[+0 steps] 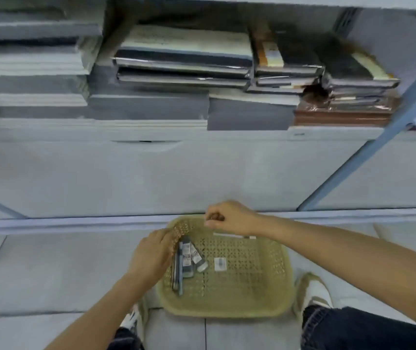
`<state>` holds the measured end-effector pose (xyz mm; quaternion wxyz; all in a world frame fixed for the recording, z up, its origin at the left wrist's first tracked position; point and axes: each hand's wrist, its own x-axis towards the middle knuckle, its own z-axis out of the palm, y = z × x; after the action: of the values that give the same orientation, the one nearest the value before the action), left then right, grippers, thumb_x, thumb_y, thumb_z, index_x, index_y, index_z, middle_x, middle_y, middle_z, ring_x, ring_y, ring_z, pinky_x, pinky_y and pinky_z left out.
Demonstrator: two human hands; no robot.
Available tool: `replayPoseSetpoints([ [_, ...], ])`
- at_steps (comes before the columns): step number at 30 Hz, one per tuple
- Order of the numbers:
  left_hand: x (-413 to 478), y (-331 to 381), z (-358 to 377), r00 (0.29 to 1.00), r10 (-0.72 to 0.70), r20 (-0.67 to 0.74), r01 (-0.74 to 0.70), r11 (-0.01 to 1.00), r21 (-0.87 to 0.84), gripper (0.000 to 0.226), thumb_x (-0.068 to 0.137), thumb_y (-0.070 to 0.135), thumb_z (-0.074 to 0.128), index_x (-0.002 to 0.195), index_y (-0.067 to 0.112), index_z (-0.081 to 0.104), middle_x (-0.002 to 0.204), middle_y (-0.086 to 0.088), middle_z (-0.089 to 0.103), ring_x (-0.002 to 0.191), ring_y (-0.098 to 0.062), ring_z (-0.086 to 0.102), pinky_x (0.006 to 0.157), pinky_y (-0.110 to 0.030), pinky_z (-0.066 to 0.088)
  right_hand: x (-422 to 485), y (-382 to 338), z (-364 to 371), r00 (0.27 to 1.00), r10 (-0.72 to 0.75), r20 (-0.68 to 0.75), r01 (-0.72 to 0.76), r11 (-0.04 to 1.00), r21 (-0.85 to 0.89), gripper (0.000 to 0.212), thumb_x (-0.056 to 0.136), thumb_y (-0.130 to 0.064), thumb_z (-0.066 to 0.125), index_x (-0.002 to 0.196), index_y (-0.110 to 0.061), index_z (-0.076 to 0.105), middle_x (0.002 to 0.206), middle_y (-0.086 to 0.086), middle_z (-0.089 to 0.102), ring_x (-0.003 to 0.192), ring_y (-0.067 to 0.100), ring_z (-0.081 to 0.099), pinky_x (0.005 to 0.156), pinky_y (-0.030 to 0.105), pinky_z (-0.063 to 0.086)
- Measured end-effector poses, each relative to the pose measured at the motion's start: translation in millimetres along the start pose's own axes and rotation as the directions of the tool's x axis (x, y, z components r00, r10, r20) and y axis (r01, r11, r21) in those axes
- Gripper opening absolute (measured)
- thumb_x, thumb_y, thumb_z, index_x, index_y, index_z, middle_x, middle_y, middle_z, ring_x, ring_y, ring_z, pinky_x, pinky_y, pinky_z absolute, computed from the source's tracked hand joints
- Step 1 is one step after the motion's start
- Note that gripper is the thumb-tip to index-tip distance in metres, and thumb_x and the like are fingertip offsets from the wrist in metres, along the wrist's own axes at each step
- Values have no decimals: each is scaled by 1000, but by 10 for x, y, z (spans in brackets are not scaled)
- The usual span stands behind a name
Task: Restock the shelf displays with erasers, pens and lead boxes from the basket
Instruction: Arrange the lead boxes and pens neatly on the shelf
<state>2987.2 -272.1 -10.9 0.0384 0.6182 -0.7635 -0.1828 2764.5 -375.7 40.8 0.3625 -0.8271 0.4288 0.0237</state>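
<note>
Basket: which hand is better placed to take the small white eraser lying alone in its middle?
Probably the right hand: it hovers over the far rim of the basket, near the eraser, though its curled fingers may hide something. The left hand grips the basket's left wall.

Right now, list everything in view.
basket: one, pale yellow, on the floor
pens: about two, dark and blue-grey, basket's left side
lead boxes: a few, grey-white, beside the pens
eraser: one, white, basket middle
stick: one, white, by basket's far wall
shelf: one, pale grey, beyond basket
books: several stacks, grey, black, brown, on shelf
shoes: two, white, flanking basket
left hand: one, grips basket's left rim
right hand: one, fingers curled, over far rim; contents unclear
</note>
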Motion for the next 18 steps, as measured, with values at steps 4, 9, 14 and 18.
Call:
replayPoseSetpoints([
  [4, -198, -244, 358, 993, 52, 105, -47, 998, -48, 64, 90, 1, 52, 149, 5, 28, 157, -13, 25, 129, -28, 50, 101, -33, 43, 338, 239, 982, 959, 274, 66, -281, 950, 140, 31, 94, -40, 58, 114, -16, 58, 109, 0, 64, 93, 14, 60, 87, 35, 52],
  [9, -222, -408, 551, 995, 96, -12, -96, 994, -44, 58, 89, 6, 61, 144, 3, 40, 152, -13, 36, 129, -31, 50, 103, -41, 46, 615, 189, 1780, 860, 503, -85, -478, 854, 206, 62, 86, -47, 67, 130, -9, 46, 129, 10, 48, 120, 28, 45, 100, 36, 39],
  [14, -222, -484, 608, 993, 105, -45, -110, 987, -116, 52, 90, 8, 62, 140, 3, 47, 152, -10, 37, 132, -29, 48, 103, -45, 45, 738, 168, 1995, 813, 560, -156, -494, 807, 324, 49, 82, -29, 75, 119, -7, 52, 123, 12, 53, 115, 28, 50, 96, 37, 42],
  [18, -207, -512, 579, 987, 126, -96, -139, 980, -145, 49, 87, 5, 65, 135, 4, 53, 148, -10, 44, 126, -28, 53, 100, -43, 46, 676, 270, 1892, 854, 515, -72, -432, 780, 452, 38, 83, -16, 75, 114, -8, 56, 109, 9, 64, 101, 26, 61, 87, 40, 50],
])
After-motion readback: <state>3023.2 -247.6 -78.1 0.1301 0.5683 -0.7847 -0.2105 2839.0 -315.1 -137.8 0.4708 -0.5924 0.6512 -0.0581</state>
